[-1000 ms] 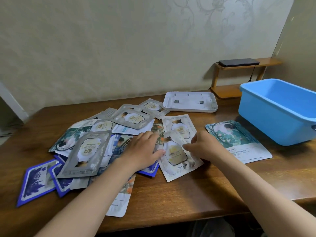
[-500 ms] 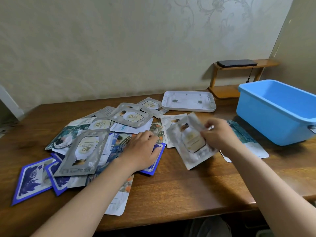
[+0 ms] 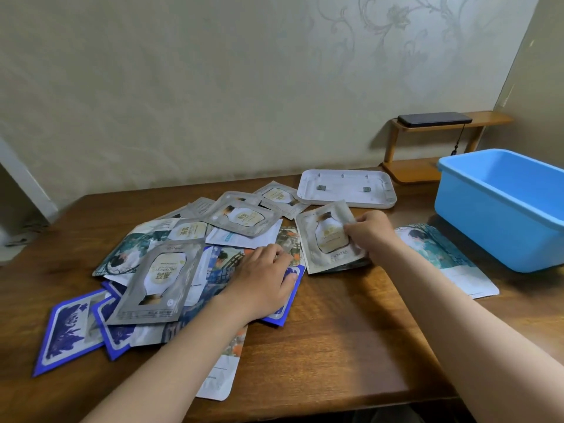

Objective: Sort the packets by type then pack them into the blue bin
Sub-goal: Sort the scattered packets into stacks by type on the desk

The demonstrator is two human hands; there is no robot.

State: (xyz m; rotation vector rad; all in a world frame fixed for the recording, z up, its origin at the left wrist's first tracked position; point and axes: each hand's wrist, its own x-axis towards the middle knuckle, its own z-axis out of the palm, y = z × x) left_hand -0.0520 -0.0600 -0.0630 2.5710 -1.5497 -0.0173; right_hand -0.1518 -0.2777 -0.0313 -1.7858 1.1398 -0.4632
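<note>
- Step in hand, as I read it: sorting, not packing yet. No packets show in the part of the blue bin [image 3: 500, 215] you can see into.
- Your right hand [image 3: 370, 236] holds a white-and-gold packet [image 3: 323, 239] left of the bin. It sits low over the tabletop [image 3: 335, 337], apparently on top of another packet. Can't tell if it's fully set down.
- Right fingers [image 3: 351, 228]: curled narrow, pinching the packet's bin-side edge.
- Your left hand [image 3: 265, 282], farther left of the bin, lies palm-down on the pile of packets [image 3: 189, 239]. Its fingers [image 3: 274, 254] are near straight and loosely spread, pressing on top and gripping nothing. A blue-bordered packet [image 3: 282, 314] pokes out under the palm.
- A teal packet [image 3: 442, 254] lies flat just beside the bin's near-left wall, between the bin and your right hand. It looks like the start of its own group.
- Next move, prob: let go of the white-and-gold one on its stack, then go back to the pile for a match.
- Silver-grey packets [image 3: 158, 276] w/ a similar bottle print lie on top of the pile, well away from the bin.
- That pick calls for peeling one thin, slick sachet off overlapping ones, so pin the rest w/ your left hand or neighbours will slide along.
</note>
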